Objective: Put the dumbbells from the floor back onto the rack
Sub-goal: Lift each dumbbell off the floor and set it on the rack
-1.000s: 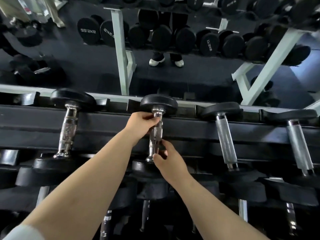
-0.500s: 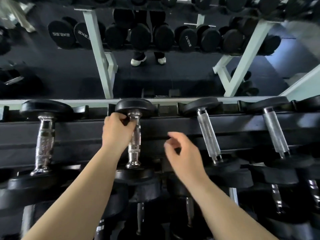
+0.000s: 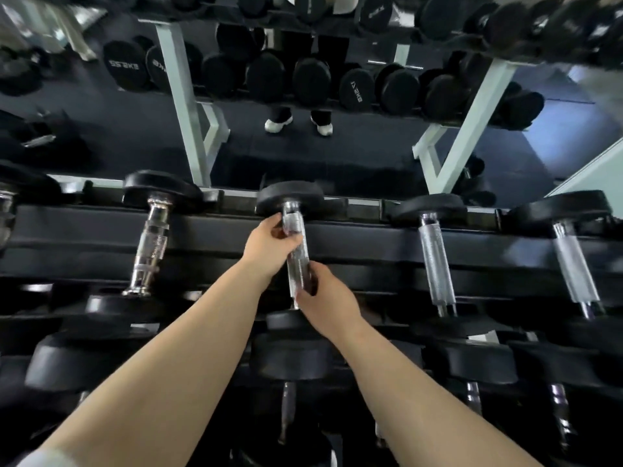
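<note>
1. Left hand [image 3: 273,248]: grip wrapped round the upper part of the dumbbell [image 3: 296,254] handle, just under its far head. Fingers curl over the knurled steel.
2. Right hand [image 3: 325,299]: grip wrapped round the lower part of the same handle, near the close head. Thumb and fingers meet round the bar.
3. Why two hands: likely the weight is heavy for one; one hand at each end of the handle keeps it level while it is steered into the slot.
4. Dumbbell sits on the top tier of the rack [image 3: 371,241], handle running front to back, far head at the back rail, near head at the front rail. Judged seated or nearly so; cannot tell whether its full weight is down.
5. Neighbours, relative to the dumbbell: one to the left [image 3: 151,244], two to the right [image 3: 435,261] [image 3: 573,261], all laid the same way, well apart. Matching orientation keeps heads cradled and handles free to grab.
6. Lower tier under the dumbbell holds bigger black heads [image 3: 293,357].
7. Behind the dumbbell, a mirror [image 3: 337,156] shows the rack's reflection and white shoes.
8. Writing: reversed by the mirror, on reflected heads up left of the dumbbell; reads like "22.5KG", and another up right like "17.5KG". Blurred, not certain. No brand readable.
</note>
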